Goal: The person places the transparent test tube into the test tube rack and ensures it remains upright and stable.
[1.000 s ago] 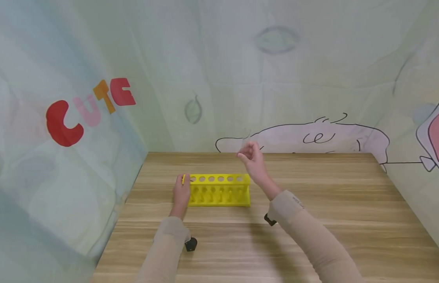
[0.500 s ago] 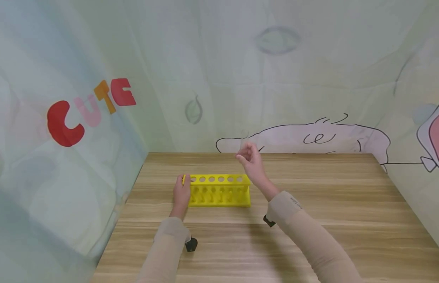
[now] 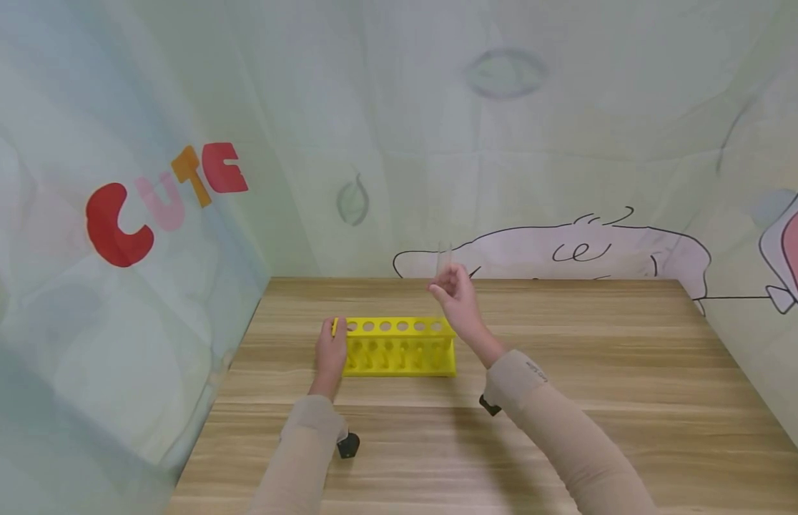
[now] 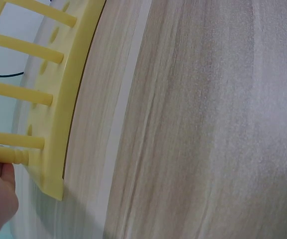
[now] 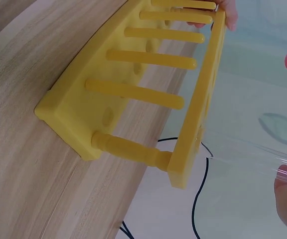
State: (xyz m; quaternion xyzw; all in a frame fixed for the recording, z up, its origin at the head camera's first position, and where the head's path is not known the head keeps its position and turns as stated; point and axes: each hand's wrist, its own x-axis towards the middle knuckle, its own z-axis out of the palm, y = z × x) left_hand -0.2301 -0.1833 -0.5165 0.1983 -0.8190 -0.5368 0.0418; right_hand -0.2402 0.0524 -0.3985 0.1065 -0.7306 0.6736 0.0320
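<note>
A yellow test tube rack (image 3: 392,332) stands upright on the wooden table, a row of round holes along its top plate and pegs below. My left hand (image 3: 330,350) grips its left end, thumb and fingers around the end of the top plate. Above the rack's right end, my right hand (image 3: 461,299) pinches a clear test tube (image 3: 445,254), which points upward past the fingers. In the right wrist view the see-through tube (image 5: 248,145) runs from the fingers down to the top plate, its lower end right at the hole nearest that end.
The wooden table (image 3: 598,372) extends to the right and in front of the rack. A printed cloth (image 3: 399,143) hangs behind and at the left, close to the table's edges. Black cameras (image 3: 349,445) sit on both wrists.
My right hand has come down very slightly, and the tube stands more upright and shows more clearly above the fingers. The left hand and the rack have stayed in place.
</note>
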